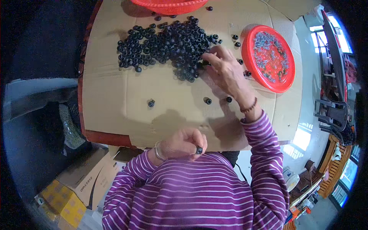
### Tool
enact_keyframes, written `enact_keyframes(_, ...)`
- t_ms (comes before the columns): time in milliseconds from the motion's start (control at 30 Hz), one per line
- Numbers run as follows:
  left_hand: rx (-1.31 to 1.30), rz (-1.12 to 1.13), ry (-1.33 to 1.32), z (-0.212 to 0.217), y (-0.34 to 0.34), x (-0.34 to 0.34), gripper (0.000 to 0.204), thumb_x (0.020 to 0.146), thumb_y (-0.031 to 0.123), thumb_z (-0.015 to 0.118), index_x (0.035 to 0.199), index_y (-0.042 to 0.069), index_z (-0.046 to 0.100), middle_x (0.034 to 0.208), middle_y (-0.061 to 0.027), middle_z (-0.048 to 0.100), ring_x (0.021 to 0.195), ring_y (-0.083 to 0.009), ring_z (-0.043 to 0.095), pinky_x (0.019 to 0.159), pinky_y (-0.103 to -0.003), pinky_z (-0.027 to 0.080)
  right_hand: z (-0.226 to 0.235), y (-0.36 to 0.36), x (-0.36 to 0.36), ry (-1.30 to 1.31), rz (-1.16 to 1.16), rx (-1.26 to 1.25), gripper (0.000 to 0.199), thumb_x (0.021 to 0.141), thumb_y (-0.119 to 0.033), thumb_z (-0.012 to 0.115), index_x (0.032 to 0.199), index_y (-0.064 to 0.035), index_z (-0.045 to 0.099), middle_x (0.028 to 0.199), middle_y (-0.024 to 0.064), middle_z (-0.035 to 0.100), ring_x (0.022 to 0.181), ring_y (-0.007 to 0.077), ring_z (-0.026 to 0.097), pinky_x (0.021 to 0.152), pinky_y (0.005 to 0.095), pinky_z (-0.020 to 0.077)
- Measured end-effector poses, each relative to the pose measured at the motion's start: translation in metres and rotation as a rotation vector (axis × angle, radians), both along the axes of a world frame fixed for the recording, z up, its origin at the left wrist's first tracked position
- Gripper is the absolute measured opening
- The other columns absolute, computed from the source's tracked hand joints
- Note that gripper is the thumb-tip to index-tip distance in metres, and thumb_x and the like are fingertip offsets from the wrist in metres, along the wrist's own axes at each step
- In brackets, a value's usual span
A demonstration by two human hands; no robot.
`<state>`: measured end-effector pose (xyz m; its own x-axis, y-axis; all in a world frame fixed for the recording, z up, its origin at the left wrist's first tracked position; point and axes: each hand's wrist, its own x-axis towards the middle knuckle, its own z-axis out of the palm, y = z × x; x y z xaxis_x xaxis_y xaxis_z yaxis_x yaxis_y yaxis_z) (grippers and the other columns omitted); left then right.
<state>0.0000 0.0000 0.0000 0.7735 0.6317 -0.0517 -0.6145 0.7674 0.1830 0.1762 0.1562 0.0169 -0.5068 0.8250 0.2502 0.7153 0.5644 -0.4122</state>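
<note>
My left hand is near the table's front edge, its thumb and fingers closed on a small black round part with a hole in its end. My right hand reaches to the right side of a large pile of black round parts. Its fingers are bent together among the pieces there; what they pinch, if anything, is hidden. Between my hands and the pile, a few single black parts lie apart, one at the left and another nearer my right wrist.
A round red tray at the right holds many small shiny metal pieces. At the far edge stands a red basket. Flattened cardboard covers the table. Cardboard boxes are on the floor at the left.
</note>
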Motion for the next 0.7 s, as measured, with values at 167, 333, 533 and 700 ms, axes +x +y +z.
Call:
enact_keyframes(167, 0.014, -0.041, -0.022, 0.000, -0.001, -0.002, 0.011, 0.078, 0.002, 0.064, 0.088, 0.000, 0.060, 0.079, -0.0146, 0.056, 0.061, -0.0151, 0.057, 0.050, -0.023, 0.051, -0.012, -0.013, 0.006, 0.059, -0.041, -0.018, 0.018, 0.075, -0.008, 0.061, 0.093, -0.0040, 0.058, 0.095, 0.0129, 0.051, 0.084, 0.0286, 0.055, 0.071, 0.0353, 0.0475)
enact_keyframes(333, 0.006, -0.029, -0.004, -0.009, -0.001, -0.004, 0.011, 0.078, 0.002, 0.064, 0.088, 0.000, 0.059, 0.080, -0.0149, 0.056, 0.061, -0.0152, 0.057, 0.049, -0.023, 0.051, -0.003, -0.039, 0.020, -0.036, -0.006, -0.013, 0.017, 0.075, -0.006, 0.061, 0.092, -0.0043, 0.059, 0.097, 0.0121, 0.052, 0.086, 0.0275, 0.055, 0.072, 0.0351, 0.0473)
enact_keyframes(533, 0.028, -0.029, 0.017, -0.012, 0.003, -0.007, 0.010, 0.078, 0.001, 0.061, 0.088, 0.001, 0.058, 0.082, -0.0139, 0.055, 0.063, -0.0146, 0.056, 0.050, -0.023, 0.050, 0.002, -0.053, 0.032, 0.040, -0.041, -0.014, 0.019, 0.071, -0.001, 0.062, 0.090, -0.0034, 0.060, 0.097, 0.0120, 0.053, 0.086, 0.0271, 0.054, 0.073, 0.0346, 0.0463)
enact_keyframes(700, -0.010, 0.001, 0.019, -0.009, -0.002, -0.005, 0.009, 0.079, 0.000, 0.062, 0.087, -0.001, 0.059, 0.081, -0.0158, 0.056, 0.062, -0.0157, 0.058, 0.048, -0.023, 0.052, 0.002, -0.038, 0.017, 0.049, -0.066, 0.072, 0.017, 0.070, -0.008, 0.065, 0.087, -0.0055, 0.060, 0.087, 0.0081, 0.054, 0.081, 0.0262, 0.053, 0.068, 0.0353, 0.0435)
